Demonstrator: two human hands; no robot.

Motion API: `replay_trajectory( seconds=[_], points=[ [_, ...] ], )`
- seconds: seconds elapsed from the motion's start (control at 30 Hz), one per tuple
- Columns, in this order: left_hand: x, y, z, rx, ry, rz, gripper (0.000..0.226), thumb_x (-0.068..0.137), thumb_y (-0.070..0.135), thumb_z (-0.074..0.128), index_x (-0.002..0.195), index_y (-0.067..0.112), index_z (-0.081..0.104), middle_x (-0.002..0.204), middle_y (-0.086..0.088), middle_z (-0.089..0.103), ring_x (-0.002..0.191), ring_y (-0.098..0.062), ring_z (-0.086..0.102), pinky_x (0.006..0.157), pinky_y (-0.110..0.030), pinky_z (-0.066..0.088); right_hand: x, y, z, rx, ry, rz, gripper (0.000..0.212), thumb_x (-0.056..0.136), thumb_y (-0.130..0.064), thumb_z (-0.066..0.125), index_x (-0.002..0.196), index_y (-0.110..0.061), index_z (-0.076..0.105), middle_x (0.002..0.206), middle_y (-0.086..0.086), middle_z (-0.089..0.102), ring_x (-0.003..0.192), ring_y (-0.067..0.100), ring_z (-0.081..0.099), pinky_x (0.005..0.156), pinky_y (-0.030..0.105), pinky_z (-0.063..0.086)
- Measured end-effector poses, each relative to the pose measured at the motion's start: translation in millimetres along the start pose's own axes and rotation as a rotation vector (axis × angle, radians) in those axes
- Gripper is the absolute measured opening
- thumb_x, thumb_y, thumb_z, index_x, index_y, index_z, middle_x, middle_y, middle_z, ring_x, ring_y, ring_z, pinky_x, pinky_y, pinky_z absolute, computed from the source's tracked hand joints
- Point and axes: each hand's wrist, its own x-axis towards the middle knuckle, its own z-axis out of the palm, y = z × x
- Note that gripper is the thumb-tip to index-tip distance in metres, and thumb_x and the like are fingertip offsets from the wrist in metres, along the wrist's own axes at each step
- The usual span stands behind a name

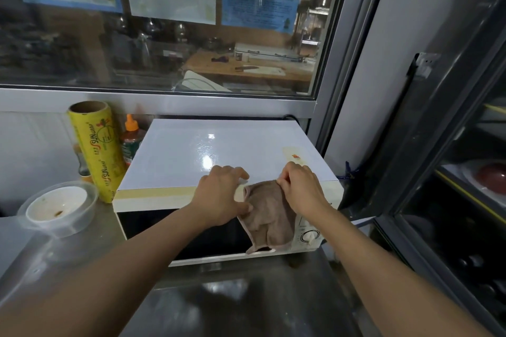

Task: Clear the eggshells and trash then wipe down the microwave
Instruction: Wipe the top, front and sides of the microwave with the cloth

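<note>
Both my forearms reach to the microwave's (219, 150) front top edge. My right hand (299, 189) pinches a brownish cloth (267, 216) draping over the door; my left hand (221, 197), fingers curled, grips its other edge.

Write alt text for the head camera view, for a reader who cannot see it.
Both hands hold a beige cloth draped over the top front edge of a white microwave: the left hand grips its left edge, the right hand pinches its top. Left of the microwave stand a yellow cling wrap roll, an orange-capped sauce bottle and a used plastic container.
</note>
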Motion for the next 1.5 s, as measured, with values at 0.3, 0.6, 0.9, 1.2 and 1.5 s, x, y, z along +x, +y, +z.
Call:
replay_trajectory(
  seconds=[0.3,0.6,0.9,1.2,1.5],
  points=[
    [22,11,26,0.122,0.115,0.162,0.028,0.075,0.020,0.066,0.099,0.025,0.052,0.104,0.006,0.049,0.098,-0.018,0.039,0.075,-0.027,0.028,-2,21,2,0.295,-0.024,-0.131,0.011,0.091,-0.017,0.056,0.083,-0.014,0.048,0.085,0.003,0.058,0.078,0.020,0.052,0.070,0.037,0.046],
    [26,15,23,0.056,0.101,0.122,0.015,0.079,0.017,0.064,0.092,0.021,0.059,0.088,0.002,0.054,0.090,-0.020,0.046,0.074,-0.028,0.035,-8,40,-16,0.324,-0.265,-0.182,0.039,0.071,-0.015,0.078,0.092,-0.033,0.051,0.101,-0.010,0.049,0.099,0.008,0.047,0.085,0.022,0.040],
    [17,28,4,-0.174,0.091,0.179,0.016,0.079,0.003,0.058,0.087,0.017,0.061,0.081,-0.002,0.050,0.072,-0.017,0.047,0.062,-0.025,0.032,-24,33,-9,0.289,-0.186,-0.258,0.037,0.074,-0.013,0.073,0.090,-0.035,0.047,0.105,-0.009,0.045,0.102,0.011,0.039,0.088,0.026,0.036],
    [4,34,-45,-0.282,0.155,0.190,0.022,0.081,0.000,0.058,0.088,0.019,0.067,0.090,-0.005,0.053,0.082,-0.014,0.050,0.073,-0.022,0.041,-34,28,-27,0.537,-0.307,-0.156,0.023,0.077,-0.021,0.074,0.066,-0.026,0.054,0.074,-0.011,0.057,0.073,0.008,0.055,0.072,0.025,0.044],
    [-24,24,-74,-0.339,0.111,0.113,0.007,0.082,0.019,0.070,0.078,0.014,0.069,0.081,-0.004,0.070,0.078,-0.021,0.062,0.075,-0.034,0.051,-35,5,-94,0.637,-0.084,-0.098,0.027,0.073,-0.008,0.077,0.063,-0.025,0.059,0.068,-0.007,0.065,0.069,0.010,0.062,0.070,0.036,0.052]
  ],
)
